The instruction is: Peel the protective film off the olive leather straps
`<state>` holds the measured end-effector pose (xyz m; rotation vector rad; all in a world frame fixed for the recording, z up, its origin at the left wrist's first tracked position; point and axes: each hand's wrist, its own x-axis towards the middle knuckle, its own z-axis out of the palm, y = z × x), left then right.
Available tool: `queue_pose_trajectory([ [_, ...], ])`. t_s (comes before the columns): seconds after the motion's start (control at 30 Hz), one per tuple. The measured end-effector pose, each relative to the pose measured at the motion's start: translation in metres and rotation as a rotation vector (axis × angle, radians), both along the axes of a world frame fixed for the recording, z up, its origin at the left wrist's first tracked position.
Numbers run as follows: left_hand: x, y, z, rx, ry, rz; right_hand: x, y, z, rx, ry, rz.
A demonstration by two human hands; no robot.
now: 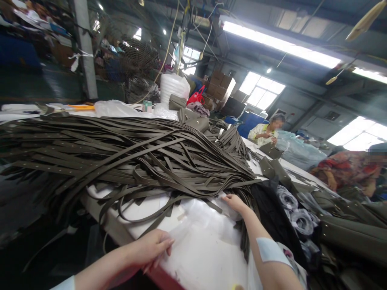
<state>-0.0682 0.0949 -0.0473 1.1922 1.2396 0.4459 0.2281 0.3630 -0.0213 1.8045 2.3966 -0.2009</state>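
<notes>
A sheet or bag of clear plastic (201, 219) lies over the white tabletop in front of me. My left hand (159, 245), near the table's front edge, pinches its left side between thumb and fingers. Farther in, my right hand (233, 202) has its fingers closed on the plastic's far right part, beside the strap ends. Just beyond both hands spreads a large heap of long olive-grey straps (157, 153) with small holes or studs at their left ends. Some straps loop down to the plastic and hang over the table's edge.
Rolled clear plastic bundles (302, 220) lie on black cloth (269, 209) at right, near olive-grey bags (353, 233). Two people work across the table at right. Behind the straps stand a white foam roll (173, 89), a can (147, 106) and a large fan (139, 64).
</notes>
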Motion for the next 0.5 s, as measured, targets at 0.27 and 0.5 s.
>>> queue_pose_trajectory([
  [0.27,0.000,0.000,-0.009,0.025,-0.015,0.017,-0.001,0.007,0.019,0.183,0.100,-0.156],
  [0.5,0.002,0.000,-0.006,0.049,-0.018,0.058,-0.023,-0.054,0.046,0.199,0.390,-0.071],
])
